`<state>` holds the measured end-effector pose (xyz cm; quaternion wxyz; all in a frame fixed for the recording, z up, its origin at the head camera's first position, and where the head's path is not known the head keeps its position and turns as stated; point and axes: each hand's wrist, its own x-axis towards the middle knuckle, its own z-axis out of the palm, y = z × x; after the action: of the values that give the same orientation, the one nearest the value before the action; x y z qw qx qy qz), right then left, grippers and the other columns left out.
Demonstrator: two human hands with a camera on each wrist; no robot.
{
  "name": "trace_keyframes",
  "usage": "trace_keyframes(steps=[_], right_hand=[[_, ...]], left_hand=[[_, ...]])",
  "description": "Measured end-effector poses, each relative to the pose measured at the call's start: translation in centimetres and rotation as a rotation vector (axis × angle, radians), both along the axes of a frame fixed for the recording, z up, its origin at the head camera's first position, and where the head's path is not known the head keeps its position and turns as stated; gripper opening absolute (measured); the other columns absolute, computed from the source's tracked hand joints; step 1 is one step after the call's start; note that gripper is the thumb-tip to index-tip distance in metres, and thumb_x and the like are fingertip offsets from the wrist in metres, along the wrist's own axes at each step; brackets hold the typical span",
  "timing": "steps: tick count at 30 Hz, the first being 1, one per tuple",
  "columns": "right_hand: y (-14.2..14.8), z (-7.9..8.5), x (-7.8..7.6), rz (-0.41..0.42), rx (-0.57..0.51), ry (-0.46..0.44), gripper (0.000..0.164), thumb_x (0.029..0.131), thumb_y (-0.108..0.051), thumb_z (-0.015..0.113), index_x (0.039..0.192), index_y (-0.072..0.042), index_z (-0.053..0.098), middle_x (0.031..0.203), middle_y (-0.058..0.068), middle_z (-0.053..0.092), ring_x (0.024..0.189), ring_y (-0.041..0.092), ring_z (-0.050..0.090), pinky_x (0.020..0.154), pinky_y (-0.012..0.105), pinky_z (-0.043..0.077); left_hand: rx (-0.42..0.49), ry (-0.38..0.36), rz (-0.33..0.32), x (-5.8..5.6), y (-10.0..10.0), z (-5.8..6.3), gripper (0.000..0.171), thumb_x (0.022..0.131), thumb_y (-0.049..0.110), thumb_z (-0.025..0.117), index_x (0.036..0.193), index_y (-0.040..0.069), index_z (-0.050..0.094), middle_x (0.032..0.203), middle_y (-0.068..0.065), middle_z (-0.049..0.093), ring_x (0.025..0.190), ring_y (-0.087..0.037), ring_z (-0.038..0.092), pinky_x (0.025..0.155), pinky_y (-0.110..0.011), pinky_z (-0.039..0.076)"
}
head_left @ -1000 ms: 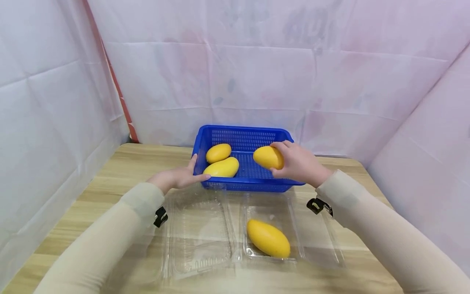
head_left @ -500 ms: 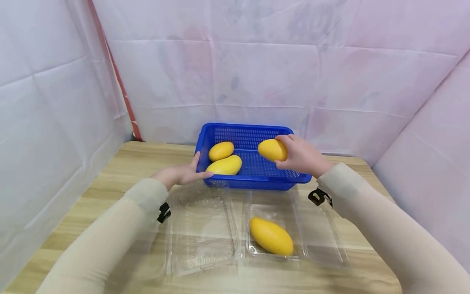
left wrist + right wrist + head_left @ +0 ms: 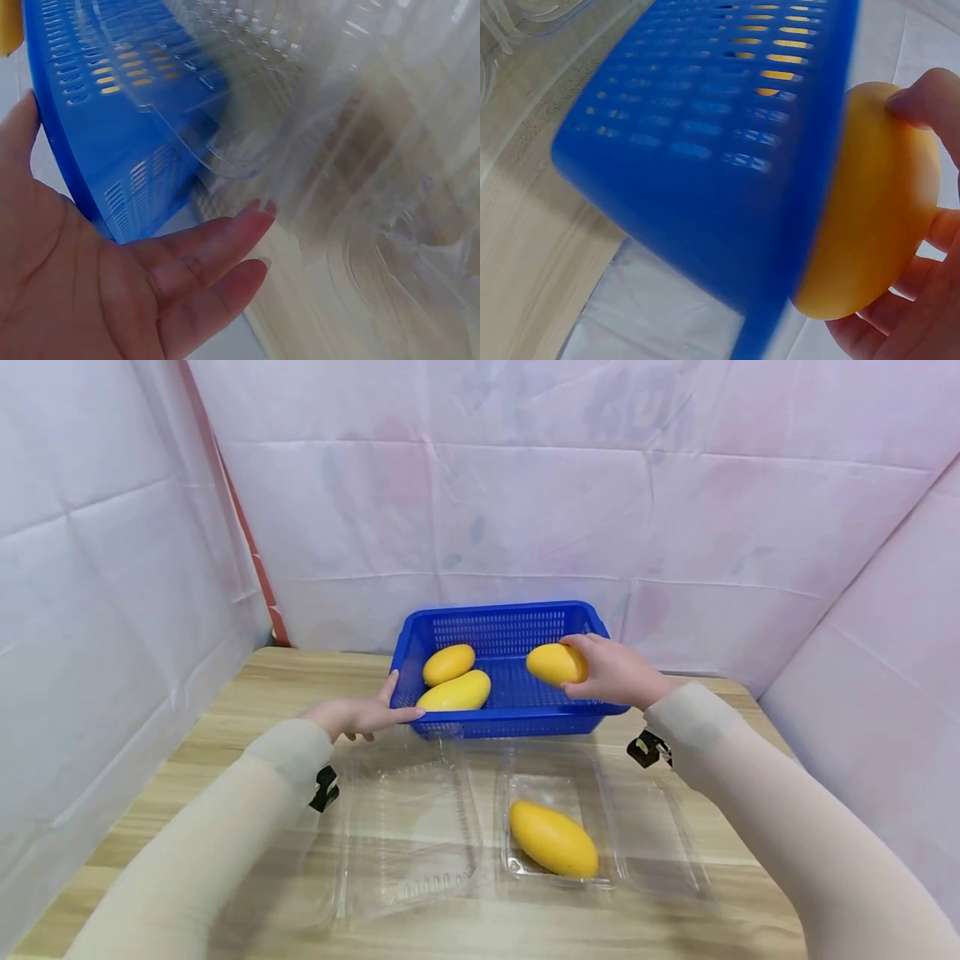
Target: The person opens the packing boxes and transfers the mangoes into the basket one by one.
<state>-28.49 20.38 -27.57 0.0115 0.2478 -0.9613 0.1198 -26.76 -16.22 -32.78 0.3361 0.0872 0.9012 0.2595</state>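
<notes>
My right hand (image 3: 617,672) grips a yellow mango (image 3: 555,664) over the right part of a blue plastic basket (image 3: 517,724). In the right wrist view, thumb and fingers wrap the mango (image 3: 877,202) beside the basket's rim. My left hand (image 3: 363,714) touches the basket's front left corner with spread fingers; in the left wrist view its lower fingers (image 3: 217,255) reach out relaxed, holding nothing. Inside the basket, on the left, lie two mangoes, a rear one (image 3: 448,665) and a front one (image 3: 457,692).
One more mango (image 3: 553,840) lies in a clear plastic box (image 3: 543,785) on the wooden table (image 3: 202,777), its lid folded out to the right. To its left stands another open clear box (image 3: 412,835). White cloth walls (image 3: 525,510) enclose the table.
The basket has turned slightly and shifted a little left, and my left hand has moved left with it. My right hand still holds its mango in nearly the same spot.
</notes>
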Motion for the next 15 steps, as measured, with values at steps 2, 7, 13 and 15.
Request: trace_keyframes(steps=[2, 7, 13, 15], right_hand=[[-0.1, -0.1, 0.0, -0.002, 0.001, -0.008, 0.065, 0.078, -0.029, 0.07, 0.132, -0.002, 0.046, 0.113, 0.015, 0.055, 0.087, 0.027, 0.051, 0.076, 0.043, 0.046], [-0.6, -0.3, -0.2, 0.01, 0.001, -0.008, 0.066, 0.078, -0.029, 0.07, 0.133, -0.001, 0.045, 0.115, 0.016, 0.054, 0.09, 0.027, 0.051, 0.076, 0.044, 0.046], [-1.0, -0.4, -0.4, 0.024, -0.001, 0.012, 0.067, 0.076, -0.029, 0.071, 0.131, -0.001, 0.046, 0.113, 0.015, 0.056, 0.088, 0.026, 0.052, 0.075, 0.043, 0.046], [-1.0, -0.4, -0.4, 0.027, 0.0, 0.021, 0.066, 0.075, -0.028, 0.071, 0.13, 0.0, 0.047, 0.112, 0.016, 0.056, 0.088, 0.027, 0.052, 0.075, 0.043, 0.046]], left_hand=[[0.002, -0.001, -0.003, 0.0, -0.2, 0.0, 0.102, 0.085, 0.071, 0.038, 0.14, 0.021, -0.033, 0.154, -0.02, -0.003, 0.108, -0.037, 0.053, 0.088, -0.056, 0.039], [0.016, 0.007, -0.011, 0.0, -0.7, -0.2, 0.104, 0.084, 0.072, 0.038, 0.14, 0.021, -0.033, 0.153, -0.02, -0.005, 0.11, -0.039, 0.051, 0.088, -0.058, 0.037], [0.023, 0.004, 0.016, 0.1, -1.3, -0.5, 0.104, 0.084, 0.072, 0.039, 0.14, 0.022, -0.033, 0.153, -0.02, -0.008, 0.116, -0.045, 0.048, 0.093, -0.062, 0.034], [0.036, 0.003, 0.015, 0.2, -1.3, -0.5, 0.104, 0.084, 0.071, 0.039, 0.14, 0.022, -0.033, 0.153, -0.02, -0.012, 0.117, -0.047, 0.046, 0.094, -0.063, 0.032]])
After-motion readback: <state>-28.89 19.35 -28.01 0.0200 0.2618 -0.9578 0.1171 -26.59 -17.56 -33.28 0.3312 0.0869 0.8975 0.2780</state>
